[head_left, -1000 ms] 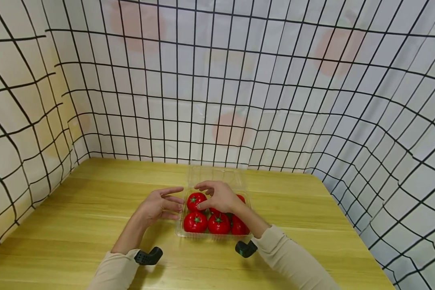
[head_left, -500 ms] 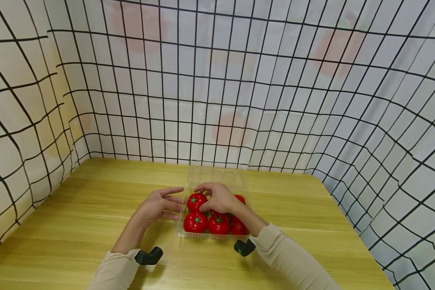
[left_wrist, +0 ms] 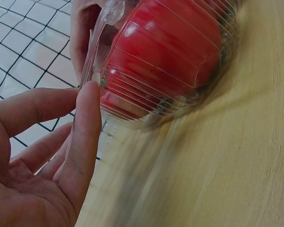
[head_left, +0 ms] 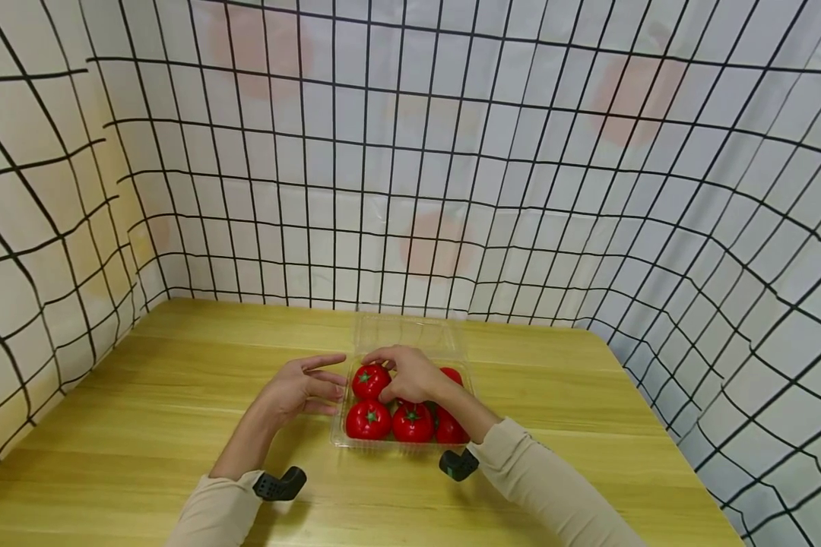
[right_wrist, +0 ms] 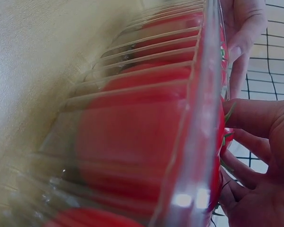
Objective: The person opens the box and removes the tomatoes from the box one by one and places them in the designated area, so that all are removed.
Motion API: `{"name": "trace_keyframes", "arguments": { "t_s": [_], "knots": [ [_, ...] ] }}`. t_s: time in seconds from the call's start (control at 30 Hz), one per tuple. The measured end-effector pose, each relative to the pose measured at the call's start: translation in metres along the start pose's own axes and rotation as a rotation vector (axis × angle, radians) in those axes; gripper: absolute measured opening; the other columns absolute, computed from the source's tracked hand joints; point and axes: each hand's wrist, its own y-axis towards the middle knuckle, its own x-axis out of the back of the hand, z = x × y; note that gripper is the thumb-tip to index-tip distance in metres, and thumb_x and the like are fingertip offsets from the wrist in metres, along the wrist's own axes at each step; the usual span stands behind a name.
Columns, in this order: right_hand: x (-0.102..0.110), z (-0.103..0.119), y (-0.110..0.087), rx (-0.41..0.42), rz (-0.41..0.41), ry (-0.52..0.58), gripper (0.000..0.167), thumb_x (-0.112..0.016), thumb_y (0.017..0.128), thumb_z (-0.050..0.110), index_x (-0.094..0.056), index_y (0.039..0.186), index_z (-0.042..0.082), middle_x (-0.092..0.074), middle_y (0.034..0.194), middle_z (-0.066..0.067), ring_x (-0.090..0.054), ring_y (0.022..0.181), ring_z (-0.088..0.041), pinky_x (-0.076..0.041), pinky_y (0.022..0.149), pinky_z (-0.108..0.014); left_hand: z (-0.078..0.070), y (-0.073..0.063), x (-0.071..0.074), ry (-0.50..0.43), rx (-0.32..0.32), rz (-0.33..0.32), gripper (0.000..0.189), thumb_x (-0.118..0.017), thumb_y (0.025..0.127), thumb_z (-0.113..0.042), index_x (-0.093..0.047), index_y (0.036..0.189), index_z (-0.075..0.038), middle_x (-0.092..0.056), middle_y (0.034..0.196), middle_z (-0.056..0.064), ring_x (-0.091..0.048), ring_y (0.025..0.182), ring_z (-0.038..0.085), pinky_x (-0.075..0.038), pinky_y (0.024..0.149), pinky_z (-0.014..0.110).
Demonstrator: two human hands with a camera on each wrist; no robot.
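Observation:
A clear plastic box [head_left: 340, 439] holds several red tomatoes with green stems. My left hand [head_left: 301, 390] is at the box's left side; in the left wrist view its thumb and index finger pinch the rim [left_wrist: 89, 59]. Over the box, my right hand [head_left: 413, 374] curls around the back-left tomato [head_left: 371, 381], fingers behind it and thumb at its right. Front-left tomato [head_left: 368, 420] and front-middle tomato [head_left: 413, 422] show whole. The right hand and forearm partly hide the tomatoes beneath. Through the ribbed wall, the right wrist view shows a large tomato [right_wrist: 137, 127].
The box's transparent lid [head_left: 410, 334] lies folded back behind it. Everything rests on a yellow wood-grain table [head_left: 198, 380]. White walls with a black grid [head_left: 417, 182] enclose the back and sides. Black wrist cameras [head_left: 280, 484] sit at both cuffs.
My right hand has shifted slightly left and down, closer around the back-left tomato. The left hand and the box have stayed in place.

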Motion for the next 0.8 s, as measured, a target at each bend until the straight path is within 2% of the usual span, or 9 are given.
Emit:
{"name": "trace_keyframes", "arguments": {
  "t_s": [0.17, 0.5, 0.8],
  "knots": [
    [0.0, 0.0003, 0.0018, -0.002, 0.016, -0.01, 0.065, -0.083, 0.075, 0.006, -0.065, 0.136, 0.021, -0.062, 0.133, -0.006, -0.059, 0.117, -0.027, -0.057, 0.093, -0.046, 0.0005, -0.0007, 0.0006, 0.003, -0.002, 0.001, 0.067, -0.064, 0.091, 0.004, -0.041, 0.153, -0.002, -0.067, 0.122, 0.021, -0.07, 0.088, 0.019, -0.064, 0.074, 0.037],
    [-0.0009, 0.0031, 0.0048, 0.029, 0.047, -0.121, 0.069, -0.083, 0.076, 0.004, -0.062, 0.14, 0.019, -0.055, 0.128, -0.013, -0.056, 0.114, -0.028, -0.055, 0.095, -0.048, 0.0019, -0.0005, 0.0019, -0.005, -0.002, 0.006, 0.066, -0.064, 0.091, 0.003, -0.042, 0.153, -0.002, -0.067, 0.121, 0.021, -0.07, 0.087, 0.019, -0.064, 0.074, 0.037],
    [-0.0011, 0.004, 0.0054, 0.004, 0.049, -0.141, 0.071, -0.083, 0.074, 0.003, -0.062, 0.14, 0.021, -0.05, 0.121, -0.011, -0.051, 0.102, -0.022, -0.053, 0.091, -0.044, 0.0016, 0.0004, 0.0016, 0.002, -0.003, 0.003, 0.066, -0.065, 0.091, 0.003, -0.042, 0.153, -0.002, -0.069, 0.117, 0.017, -0.07, 0.086, 0.019, -0.064, 0.074, 0.038]
  ]
}}
